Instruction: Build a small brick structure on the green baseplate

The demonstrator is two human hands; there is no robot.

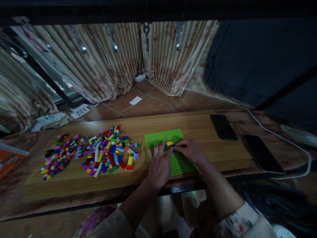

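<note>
A green studded baseplate (160, 137) lies on the wooden board (198, 125). My left hand (158, 163) rests flat on its near left part, fingers spread, with fingertips close to a yellow brick (169, 143). My right hand (189, 150) pinches a small blue piece (173, 145) that sits against the yellow brick on the plate. Left of the baseplate spreads a heap of several loose coloured bricks (109, 150), and a second heap of smaller pieces (58, 157) lies further left.
Two dark phones (223, 127) (262, 153) lie at the board's right end, with a white cable (272, 132) beside them. An orange booklet (10, 158) is at the far left. Striped curtains (106, 59) and papers on the tiled floor (148, 102) lie beyond.
</note>
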